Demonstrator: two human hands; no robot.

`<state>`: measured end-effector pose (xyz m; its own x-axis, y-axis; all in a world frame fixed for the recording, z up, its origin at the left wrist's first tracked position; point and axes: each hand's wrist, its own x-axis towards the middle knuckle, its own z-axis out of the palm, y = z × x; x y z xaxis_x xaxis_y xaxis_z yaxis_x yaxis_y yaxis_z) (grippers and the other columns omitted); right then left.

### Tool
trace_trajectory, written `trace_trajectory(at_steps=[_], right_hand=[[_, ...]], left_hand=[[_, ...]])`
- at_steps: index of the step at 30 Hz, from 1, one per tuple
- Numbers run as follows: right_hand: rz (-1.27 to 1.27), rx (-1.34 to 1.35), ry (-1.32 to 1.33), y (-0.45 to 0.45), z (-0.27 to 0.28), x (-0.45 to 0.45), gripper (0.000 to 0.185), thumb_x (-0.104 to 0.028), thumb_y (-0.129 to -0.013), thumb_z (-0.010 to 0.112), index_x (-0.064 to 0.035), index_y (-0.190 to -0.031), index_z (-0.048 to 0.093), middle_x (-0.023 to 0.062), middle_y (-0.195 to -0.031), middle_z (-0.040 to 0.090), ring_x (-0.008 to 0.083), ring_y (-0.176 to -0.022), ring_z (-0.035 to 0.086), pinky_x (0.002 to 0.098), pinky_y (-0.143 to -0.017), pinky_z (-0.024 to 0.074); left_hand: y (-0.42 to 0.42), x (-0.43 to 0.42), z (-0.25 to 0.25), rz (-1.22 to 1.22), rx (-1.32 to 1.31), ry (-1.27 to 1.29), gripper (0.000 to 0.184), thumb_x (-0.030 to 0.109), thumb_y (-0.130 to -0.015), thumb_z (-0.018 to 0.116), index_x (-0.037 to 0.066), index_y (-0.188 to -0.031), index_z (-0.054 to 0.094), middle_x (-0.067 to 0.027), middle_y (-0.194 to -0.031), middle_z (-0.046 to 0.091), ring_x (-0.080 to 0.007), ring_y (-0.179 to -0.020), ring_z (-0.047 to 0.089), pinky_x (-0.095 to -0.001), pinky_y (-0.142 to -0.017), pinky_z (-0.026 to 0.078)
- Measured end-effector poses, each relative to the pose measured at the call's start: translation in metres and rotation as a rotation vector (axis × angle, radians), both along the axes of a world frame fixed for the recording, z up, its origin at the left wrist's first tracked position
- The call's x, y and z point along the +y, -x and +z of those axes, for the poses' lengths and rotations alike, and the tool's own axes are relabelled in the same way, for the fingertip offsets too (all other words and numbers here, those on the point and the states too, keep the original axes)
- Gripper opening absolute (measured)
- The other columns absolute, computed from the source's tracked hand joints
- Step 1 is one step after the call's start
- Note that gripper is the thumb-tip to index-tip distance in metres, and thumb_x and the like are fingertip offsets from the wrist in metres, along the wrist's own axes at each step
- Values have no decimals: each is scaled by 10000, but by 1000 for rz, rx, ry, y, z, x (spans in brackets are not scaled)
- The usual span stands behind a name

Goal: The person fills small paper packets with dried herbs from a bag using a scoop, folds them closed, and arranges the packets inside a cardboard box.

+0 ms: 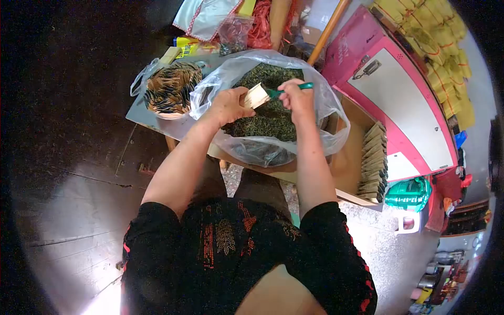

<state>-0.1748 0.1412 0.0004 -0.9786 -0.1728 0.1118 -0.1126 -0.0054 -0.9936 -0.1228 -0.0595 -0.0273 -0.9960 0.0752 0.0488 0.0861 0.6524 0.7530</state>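
My left hand (pixel 228 106) pinches a small pale paper packet (pixel 256 97), tilted over a clear plastic bag (pixel 336 137). Closed around a green scoop (pixel 305 85), my right hand (pixel 296 97) is just right of the packet. The scoop's front end meets the packet's opening; whether anything lies in it is hard to tell. Beneath both hands, the wide-open bag holds a heap of dark green-brown dried leaf bits (pixel 268 127).
A round bundle of brown paper packets (pixel 173 86) stands left of the bag. Filed along the right side of a cardboard box (pixel 349 170) are several packets (pixel 373 160). A pink-and-white cabinet (pixel 401 94) rises at right, yellow bundles (pixel 433 47) above it. A wooden pole (pixel 329 30) leans behind.
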Motion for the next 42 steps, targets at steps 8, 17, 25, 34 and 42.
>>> trace_trajectory(at_steps=[8,17,25,34,42], right_hand=[[127,638,-306,-8,8,-14,145,-135,-760,546,-35,-734,648,10,-599,553,82,-550,506,234,-507,383],[-363,183,-636,15,-18,9,194,-175,-775,535,-25,-787,658,158,-721,653,267,-707,643,383,-647,480],[-185,-140,-167,12,-45,-1,172,-122,-792,506,-1,-755,622,88,-596,579,120,-415,492,240,-363,374],[-273,-68,179,9,-16,21,161,-107,-800,504,20,-805,603,86,-600,576,112,-407,470,239,-365,356],[-68,8,101,4,0,11,167,-110,-781,502,2,-763,624,68,-584,573,92,-401,447,214,-364,326]], left_hand=[[-6,1,8,11,2,49,582,260,-646,817,53,-1144,599,-136,-887,672,-242,-812,639,-339,-750,487],[-4,0,-1,-4,38,-20,445,303,-645,793,52,-965,612,-129,-834,648,-302,-815,621,-384,-732,471],[-4,-1,1,15,12,-34,462,304,-636,793,54,-984,621,-132,-835,653,-302,-814,623,-382,-736,473],[-4,-1,0,9,55,29,475,313,-636,795,55,-989,612,-137,-851,658,-304,-832,627,-389,-756,475],[-2,0,-1,19,42,19,487,315,-631,798,61,-1003,614,-136,-861,661,-307,-841,628,-392,-761,476]])
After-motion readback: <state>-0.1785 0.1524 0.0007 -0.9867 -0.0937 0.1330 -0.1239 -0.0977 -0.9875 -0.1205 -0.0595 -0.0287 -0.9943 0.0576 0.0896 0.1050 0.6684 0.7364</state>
